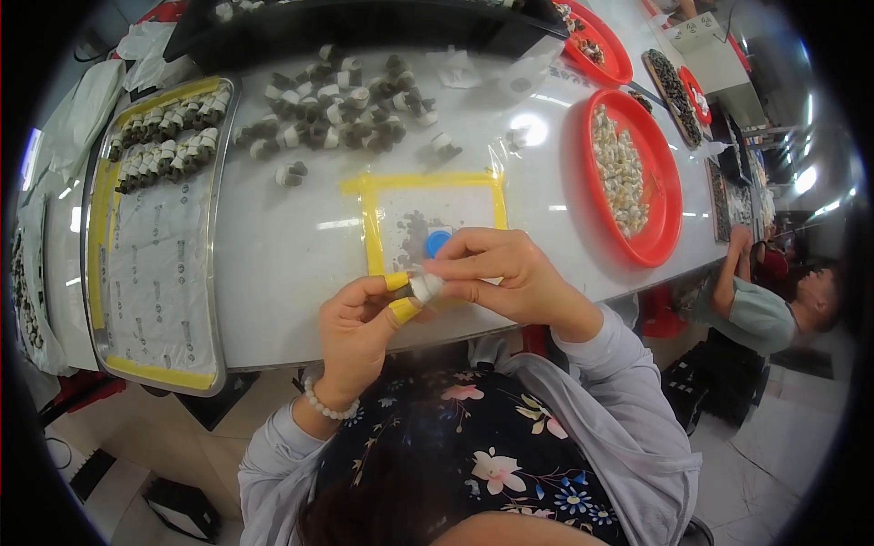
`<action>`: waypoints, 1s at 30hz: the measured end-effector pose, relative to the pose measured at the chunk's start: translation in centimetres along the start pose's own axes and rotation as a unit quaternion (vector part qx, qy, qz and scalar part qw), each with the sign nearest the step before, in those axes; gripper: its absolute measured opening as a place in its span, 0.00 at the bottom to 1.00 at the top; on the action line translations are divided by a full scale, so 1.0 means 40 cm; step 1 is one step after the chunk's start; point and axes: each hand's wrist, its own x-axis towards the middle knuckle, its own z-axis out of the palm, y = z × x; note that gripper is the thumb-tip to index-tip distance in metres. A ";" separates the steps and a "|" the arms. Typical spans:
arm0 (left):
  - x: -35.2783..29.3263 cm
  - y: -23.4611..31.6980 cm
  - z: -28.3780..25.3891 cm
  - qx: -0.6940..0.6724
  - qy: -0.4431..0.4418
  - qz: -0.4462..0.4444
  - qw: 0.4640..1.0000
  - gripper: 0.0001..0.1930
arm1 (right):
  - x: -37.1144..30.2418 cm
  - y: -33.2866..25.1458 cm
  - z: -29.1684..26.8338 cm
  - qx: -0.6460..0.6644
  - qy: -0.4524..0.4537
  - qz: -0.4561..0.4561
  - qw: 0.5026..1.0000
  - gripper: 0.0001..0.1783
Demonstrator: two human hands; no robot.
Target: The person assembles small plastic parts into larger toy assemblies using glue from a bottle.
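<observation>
In front of me, above the near edge of the table, both hands meet at a small dark piece wrapped with a white band (pixel 425 288). My left hand (pixel 358 328) pinches it from the left; thumb and forefinger wear yellow finger covers. From the right, my right hand (pixel 496 276) presses thumb and fingertips together against the white band. A round blue cap (pixel 438 243) lies just behind the right fingertips. Under it is a white work sheet (pixel 414 196) edged with yellow tape and strewn with dark crumbs. My fingers partly hide the piece.
Several similar banded pieces (pixel 337 109) lie loose at the back. To the left, a metal tray (pixel 155 273) carries rows of them. A red oval tray (pixel 669 205) of small cream-coloured pieces stands at the right. A black bin (pixel 364 32) borders the back. Another person (pixel 760 305) sits at far right.
</observation>
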 end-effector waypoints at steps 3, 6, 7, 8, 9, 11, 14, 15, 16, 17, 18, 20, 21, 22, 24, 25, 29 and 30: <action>-0.003 -0.005 -0.005 0.033 -0.003 0.003 0.999 0.10 | 0.001 0.005 -0.003 0.005 -0.010 -0.001 1.000 0.15; 0.001 -0.007 -0.004 0.056 -0.012 -0.004 0.998 0.09 | -0.004 0.011 -0.007 0.012 -0.020 0.001 1.000 0.15; 0.003 -0.008 -0.003 0.054 -0.007 0.000 0.998 0.09 | -0.008 0.014 -0.010 0.015 -0.020 0.004 1.000 0.14; 0.003 -0.008 -0.001 0.053 -0.004 0.003 0.999 0.09 | -0.009 0.020 -0.008 0.009 -0.012 0.005 1.000 0.14; 0.008 -0.011 0.004 0.051 -0.023 -0.001 0.998 0.09 | -0.012 0.031 -0.008 0.021 -0.012 -0.001 1.000 0.14; 0.017 -0.005 0.008 0.045 0.001 -0.012 0.999 0.10 | -0.011 0.032 -0.012 0.015 0.013 -0.001 1.000 0.13; 0.006 0.009 0.023 0.057 0.016 -0.005 0.998 0.11 | -0.040 0.014 -0.049 0.036 0.004 0.020 0.999 0.12; 0.005 0.007 0.022 0.055 -0.004 -0.008 0.998 0.11 | -0.057 0.014 -0.069 0.007 0.045 0.036 0.998 0.11; 0.001 0.009 0.016 0.049 0.001 -0.005 0.999 0.11 | -0.066 0.018 -0.084 -0.016 0.083 0.050 0.995 0.11; -0.001 0.011 0.014 0.044 0.006 -0.001 0.999 0.11 | -0.092 0.045 -0.129 -0.102 0.146 0.014 0.984 0.10; -0.003 0.017 0.012 0.043 -0.004 -0.004 0.999 0.11 | -0.127 0.063 -0.183 -0.147 0.195 0.044 0.969 0.11; -0.006 0.026 0.011 0.046 0.008 -0.003 0.999 0.14 | -0.221 0.093 -0.290 -0.214 0.303 0.125 0.920 0.10; -0.011 0.034 -0.016 0.067 -0.038 0.008 0.997 0.15 | -0.269 0.106 -0.335 -0.234 0.359 0.172 0.887 0.10; -0.017 0.046 -0.027 0.068 -0.041 0.008 0.997 0.15 | -0.318 0.128 -0.382 -0.262 0.373 0.205 0.866 0.10; -0.030 0.075 -0.045 0.080 0.023 0.056 0.995 0.16 | -0.371 0.140 -0.426 -0.288 0.381 0.237 0.846 0.11; -0.039 0.093 -0.063 0.108 0.049 0.069 0.991 0.16 | -0.377 0.144 -0.432 -0.294 0.349 0.293 0.840 0.13; -0.069 0.213 -0.121 0.207 0.081 0.103 0.969 0.14 | -0.385 0.208 -0.418 -0.254 0.329 0.310 0.855 0.17; -0.065 0.239 -0.134 0.231 0.104 0.127 0.959 0.15 | -0.387 0.220 -0.422 -0.243 0.316 0.330 0.856 0.16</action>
